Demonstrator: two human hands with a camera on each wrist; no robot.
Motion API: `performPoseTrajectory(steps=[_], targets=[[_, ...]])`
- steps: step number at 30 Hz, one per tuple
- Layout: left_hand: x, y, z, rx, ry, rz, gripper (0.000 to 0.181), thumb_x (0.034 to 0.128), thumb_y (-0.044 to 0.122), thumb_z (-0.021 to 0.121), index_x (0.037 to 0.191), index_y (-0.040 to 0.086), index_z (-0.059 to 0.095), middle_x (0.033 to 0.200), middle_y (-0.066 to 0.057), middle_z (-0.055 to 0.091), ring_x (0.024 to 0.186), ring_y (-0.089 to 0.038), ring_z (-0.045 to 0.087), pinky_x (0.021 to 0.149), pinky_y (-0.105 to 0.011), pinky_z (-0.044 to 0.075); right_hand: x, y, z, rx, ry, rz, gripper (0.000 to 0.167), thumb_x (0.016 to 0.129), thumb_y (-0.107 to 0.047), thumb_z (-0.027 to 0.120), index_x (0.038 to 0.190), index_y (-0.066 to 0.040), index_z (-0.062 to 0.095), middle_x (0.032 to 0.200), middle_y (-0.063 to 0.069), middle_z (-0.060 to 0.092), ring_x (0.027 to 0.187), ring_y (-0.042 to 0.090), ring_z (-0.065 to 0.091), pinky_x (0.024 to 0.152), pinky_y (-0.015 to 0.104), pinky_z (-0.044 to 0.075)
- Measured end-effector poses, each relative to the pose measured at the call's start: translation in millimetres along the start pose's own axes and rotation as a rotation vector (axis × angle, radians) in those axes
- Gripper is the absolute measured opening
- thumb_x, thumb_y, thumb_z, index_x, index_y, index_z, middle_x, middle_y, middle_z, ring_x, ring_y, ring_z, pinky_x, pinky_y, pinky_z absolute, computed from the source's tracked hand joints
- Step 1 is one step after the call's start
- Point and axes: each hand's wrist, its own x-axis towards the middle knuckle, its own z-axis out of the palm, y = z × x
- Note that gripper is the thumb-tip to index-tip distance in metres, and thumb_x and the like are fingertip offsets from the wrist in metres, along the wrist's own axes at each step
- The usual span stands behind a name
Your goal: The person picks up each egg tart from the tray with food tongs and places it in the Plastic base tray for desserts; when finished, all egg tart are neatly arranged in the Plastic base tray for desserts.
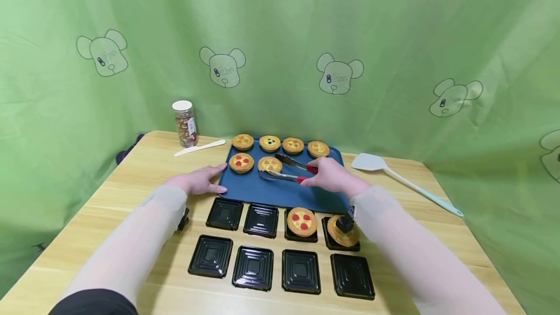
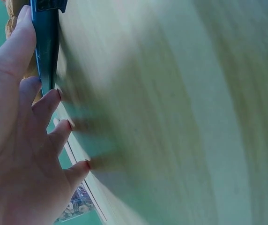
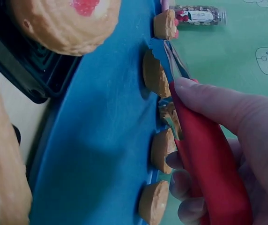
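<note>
My right hand [image 1: 330, 177] grips the red handles of metal tongs [image 3: 202, 145]. The tongs' two arms are spread, one on each side of a plain yellow tart [image 1: 269, 163] in the front row on a blue tray [image 1: 262, 191]. Beside that tart, to its left, sits a tart with red pieces [image 1: 241, 162]. Several more tarts [image 1: 292, 145] line the tray's back edge. At the tray's left edge rests my left hand [image 1: 199, 181], fingers spread and fairly straight; in the left wrist view its thumb touches the tray's side.
Black plastic trays [image 1: 253, 267] stand in two rows before the blue tray. One holds a red-topped tart [image 1: 302, 221], another a tart [image 1: 339, 235] partly hidden by my right wrist. A nut jar [image 1: 185, 125] and white knife [image 1: 200, 148] lie left, a spatula [image 1: 409, 183] right.
</note>
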Motion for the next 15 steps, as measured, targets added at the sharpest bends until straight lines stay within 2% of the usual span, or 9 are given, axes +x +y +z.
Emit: performPoseTrajectory(steps=[5, 10, 15], targets=[[2.0, -0.9, -0.4, 0.003, 0.0, 0.001, 0.1, 0.0875, 0.056, 0.067, 0.16, 0.018, 0.008, 0.161, -0.019, 0.013, 0.147, -0.043, 0.007, 0.117, -0.058, 0.006, 1.9, 1, 5, -0.001, -0.004, 0.027, 0.069, 0.083, -0.038, 0.081, 0.133, 0.004, 0.059, 0.121, 0.017, 0.066, 0.092, 0.021, 0.063, 0.081, 0.038, 0.054], [2.6, -1.5, -0.8, 0.017, -0.004, -0.014, 0.098, 0.0881, 0.056, 0.066, 0.16, 0.024, 0.008, 0.162, -0.015, 0.013, 0.148, -0.039, 0.006, 0.117, -0.056, 0.006, 1.3, 2, 9, 0.0, 0.01, 0.021, 0.068, 0.085, -0.037, 0.079, 0.134, 0.004, 0.058, 0.12, 0.016, 0.067, 0.096, 0.021, 0.064, 0.085, 0.039, 0.054], [3.1, -3.9, 2.2, 0.006, 0.001, -0.009, 0.1, 0.0874, 0.056, 0.067, 0.16, 0.02, 0.008, 0.162, -0.017, 0.014, 0.147, -0.041, 0.007, 0.117, -0.058, 0.006, -1.1, 2, 11, 0.007, 0.024, 0.022, 0.065, 0.085, -0.037, 0.079, 0.134, 0.002, 0.059, 0.117, 0.014, 0.068, 0.095, 0.021, 0.064, 0.086, 0.041, 0.054]])
